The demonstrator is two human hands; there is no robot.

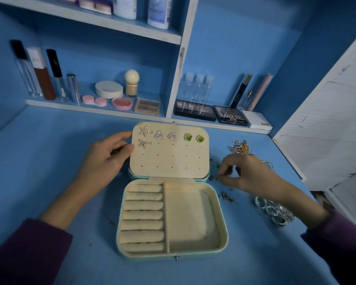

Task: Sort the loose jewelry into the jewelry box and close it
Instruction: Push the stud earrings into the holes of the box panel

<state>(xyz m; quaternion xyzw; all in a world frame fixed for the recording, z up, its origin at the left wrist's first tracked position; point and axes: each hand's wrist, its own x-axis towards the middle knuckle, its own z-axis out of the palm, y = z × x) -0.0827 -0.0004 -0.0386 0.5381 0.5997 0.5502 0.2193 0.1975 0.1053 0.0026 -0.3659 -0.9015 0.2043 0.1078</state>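
1. Left hand (109, 155) is clamped on the left edge of the lid (169, 159), thumb on the inner face, fingers curled behind.
2. Jewelry box (224, 229) sits open mid-table (49, 161), lid propped back; ring rolls (144, 214) fill its left compartment.
3. On the lid's top rows, left to right: starfish earrings (145, 131), triangle earrings (159, 134), green earrings (188, 137).
4. Right hand (241, 171) is just right of the hinge, fingertips pinched together over small dark studs (227, 197); whether it holds one, I cannot tell.
5. Chains (240, 147) lie beyond that hand, silver rings (273, 212) beside its wrist, all loose on the table.
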